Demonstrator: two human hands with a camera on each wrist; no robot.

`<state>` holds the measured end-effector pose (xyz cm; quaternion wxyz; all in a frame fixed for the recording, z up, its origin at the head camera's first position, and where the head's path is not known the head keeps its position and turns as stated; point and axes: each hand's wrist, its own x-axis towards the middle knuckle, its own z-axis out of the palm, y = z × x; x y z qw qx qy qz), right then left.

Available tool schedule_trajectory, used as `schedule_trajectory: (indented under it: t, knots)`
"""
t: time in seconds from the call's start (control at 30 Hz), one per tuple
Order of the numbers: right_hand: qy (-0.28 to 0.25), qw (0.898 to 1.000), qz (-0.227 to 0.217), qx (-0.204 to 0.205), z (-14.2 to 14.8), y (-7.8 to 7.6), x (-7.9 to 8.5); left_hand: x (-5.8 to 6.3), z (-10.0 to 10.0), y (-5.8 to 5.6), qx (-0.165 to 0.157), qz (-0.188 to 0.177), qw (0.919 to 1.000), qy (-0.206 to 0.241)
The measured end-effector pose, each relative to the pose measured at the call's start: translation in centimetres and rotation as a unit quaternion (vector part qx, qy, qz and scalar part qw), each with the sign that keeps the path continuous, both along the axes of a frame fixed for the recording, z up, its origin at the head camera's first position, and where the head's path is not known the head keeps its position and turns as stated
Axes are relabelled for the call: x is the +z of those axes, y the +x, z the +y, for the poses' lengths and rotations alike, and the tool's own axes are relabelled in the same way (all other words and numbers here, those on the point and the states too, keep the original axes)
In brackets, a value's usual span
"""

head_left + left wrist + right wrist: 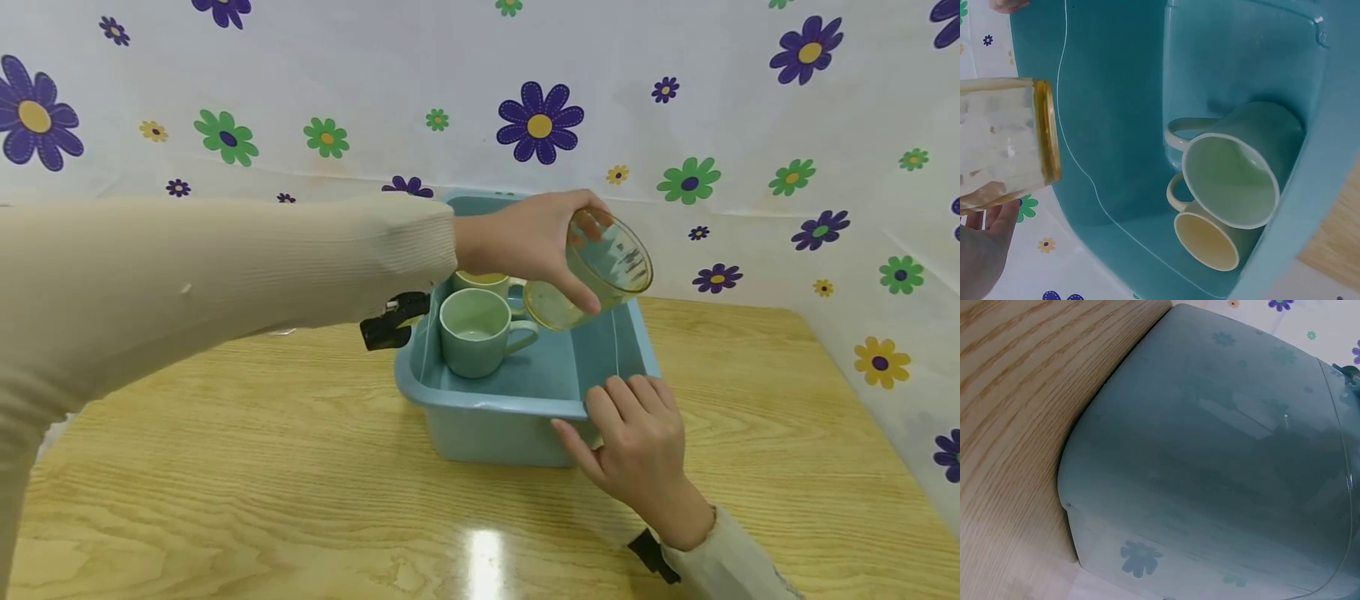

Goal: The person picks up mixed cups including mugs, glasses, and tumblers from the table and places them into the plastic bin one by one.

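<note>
My left hand (525,237) holds a clear amber-tinted glass (592,271), thumb on the near side and fingers round the far side. Tilted over on its side, the glass is above the right part of a blue plastic basin (502,403). My right hand (637,442) grips the basin's rim at the front right corner, fingers over the edge and thumb below it. Inside, at the left wall, stands a light green mug (474,333), its handle facing right. Behind it is a yellow mug (1207,242), partly hidden by the left hand in the head view.
The basin stands on a wooden table (262,467). Behind and to the right hangs a white cloth (420,67) with purple, green and yellow flowers. In the right wrist view, the basin's outer wall (1210,456) fills most of the picture.
</note>
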<state>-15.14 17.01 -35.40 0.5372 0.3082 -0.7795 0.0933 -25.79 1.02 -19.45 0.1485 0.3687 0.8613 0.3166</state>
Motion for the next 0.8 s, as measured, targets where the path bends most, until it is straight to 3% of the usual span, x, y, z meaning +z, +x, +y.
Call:
schedule_trajectory:
  t: [0.33, 0.8]
  knots:
    - [0.001, 1.000, 0.006, 0.002, 0.1, -0.1, 0.0, -1.0, 1.2, -1.2, -0.027, 0.020, 0.9986, -0.041]
    - [0.002, 1.000, 0.009, 0.003, 0.2, -0.1, 0.0, -2.9, 1.3, -2.4, -0.023, 0.021, 0.9969, -0.072]
